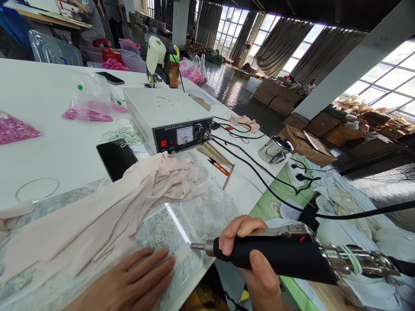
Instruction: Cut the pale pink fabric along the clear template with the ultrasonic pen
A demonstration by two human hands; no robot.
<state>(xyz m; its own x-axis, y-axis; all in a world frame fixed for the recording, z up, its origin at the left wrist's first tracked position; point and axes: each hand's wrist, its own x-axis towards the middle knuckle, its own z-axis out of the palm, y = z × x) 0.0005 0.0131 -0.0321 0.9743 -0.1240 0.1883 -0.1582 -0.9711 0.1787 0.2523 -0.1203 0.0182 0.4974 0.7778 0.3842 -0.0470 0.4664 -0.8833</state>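
Note:
My right hand (256, 255) is wrapped round a black handheld ultrasonic welder (279, 250), thumb below and fingers over the top. Its metal tip (197, 246) points left and meets the end of a pale pink fabric strip (184, 254) on the grey marbled mat (207, 207). Flat on the strip lies my left hand (136, 276), fingers stretched out towards the tip. Beyond that hand, a long heap of pale pink fabric strips (106, 211) spreads across the mat. Whether the tip presses into the fabric is too small to tell.
Behind the fabric stands a white control box (162, 112) with a cable running right to the welder. Orange thread snips (220, 166), a black phone (116, 160), elastic loops (125, 134) and a glass mug (275, 149) lie about the white table. Cloth (356, 211) is piled at right.

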